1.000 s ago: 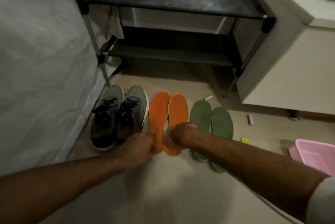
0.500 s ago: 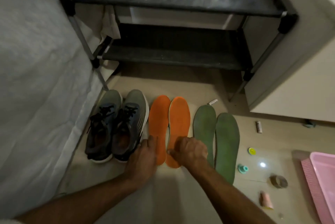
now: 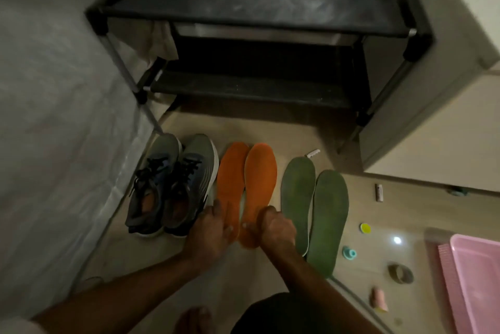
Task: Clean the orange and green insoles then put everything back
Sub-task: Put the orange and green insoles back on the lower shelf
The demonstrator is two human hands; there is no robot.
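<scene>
Compared with half a second ago, little has changed: both hands remain at the heel ends of the orange insoles point(image 3: 247, 185), the left hand point(image 3: 208, 233) on the left one, the right hand point(image 3: 273, 228) curled on the right one; whether either actually clamps is unclear. The black two-tier rack point(image 3: 251, 1) stands behind. Grey laced sneakers point(image 3: 173, 185) lie left of the flat, foot-shaped insoles, the green insoles point(image 3: 313, 209) right. A pink plastic basket point(image 3: 476, 279) sits far right, near a tape roll point(image 3: 401, 273).
</scene>
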